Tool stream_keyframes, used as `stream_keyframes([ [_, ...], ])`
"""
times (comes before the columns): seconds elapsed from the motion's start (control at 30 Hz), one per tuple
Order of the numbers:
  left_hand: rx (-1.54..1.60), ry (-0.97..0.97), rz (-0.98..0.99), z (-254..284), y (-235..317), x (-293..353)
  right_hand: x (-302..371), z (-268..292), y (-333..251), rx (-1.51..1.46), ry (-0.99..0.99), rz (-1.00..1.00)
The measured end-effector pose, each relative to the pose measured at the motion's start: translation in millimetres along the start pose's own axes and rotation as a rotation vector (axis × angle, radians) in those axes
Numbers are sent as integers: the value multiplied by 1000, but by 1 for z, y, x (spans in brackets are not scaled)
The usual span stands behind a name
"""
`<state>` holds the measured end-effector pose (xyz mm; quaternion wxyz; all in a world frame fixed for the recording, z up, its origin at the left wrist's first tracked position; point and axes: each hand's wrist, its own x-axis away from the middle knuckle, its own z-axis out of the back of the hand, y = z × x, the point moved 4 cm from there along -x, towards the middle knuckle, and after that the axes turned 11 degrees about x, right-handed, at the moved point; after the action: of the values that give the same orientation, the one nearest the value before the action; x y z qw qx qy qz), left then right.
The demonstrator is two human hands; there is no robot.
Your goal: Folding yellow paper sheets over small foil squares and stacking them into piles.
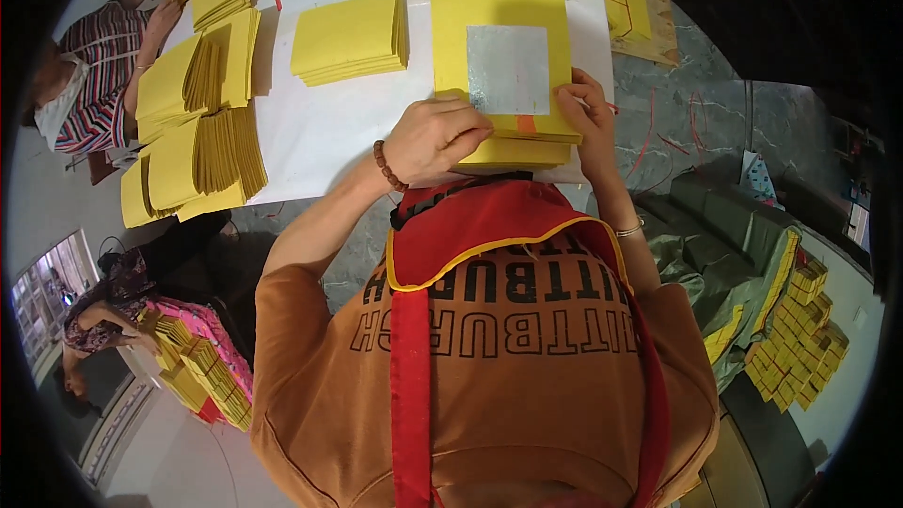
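A thick stack of yellow joss paper (451, 28) lies before me near the table's edge. A silver foil rectangle (508, 71) covers the middle of its top sheet, and a small orange mark (527, 122) shows just below the foil. My left hand (440, 138) is closed at the stack's near left corner, thumb and fingers drawn together; whatever they pinch is hidden. Along the right edge, my right hand (591, 118) grips the stack with bent fingers, its thumb side against the near corner.
A smaller yellow stack (348, 38) lies left of mine, with several folded bundles (202, 155) farther left. Co-workers handle yellow paper at far left (94, 85) and lower left (103, 320). Tied bundles (630, 0) sit on a pallet at right; more bundles (800, 339) are piled lower right.
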<state>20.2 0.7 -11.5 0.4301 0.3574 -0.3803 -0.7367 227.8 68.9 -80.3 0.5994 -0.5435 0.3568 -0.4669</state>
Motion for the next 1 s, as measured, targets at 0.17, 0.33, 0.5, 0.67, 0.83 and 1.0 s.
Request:
stream_keyframes([
  [0.17, 33, 27, 55, -2, -6, 0, -1, -1, -3, 34, 16, 8],
  [0.33, 88, 23, 89, 1, -9, -2, -1, 0, -2, 10, 17, -5],
  [0.5, 176, 24, 286, 1, -15, -4, -1, 1, 0, 41, -5, 4],
  [0.67, 239, 30, 358, 2, -19, -4, 4, 7, -4, 147, -74, 47],
  [0.83, 272, 3, 373, 3, -18, -6, 2, 7, -7, 167, -98, -33],
  [1.0, 295, 7, 373, 3, -21, -6, 2, 9, -3, 176, -126, 22],
])
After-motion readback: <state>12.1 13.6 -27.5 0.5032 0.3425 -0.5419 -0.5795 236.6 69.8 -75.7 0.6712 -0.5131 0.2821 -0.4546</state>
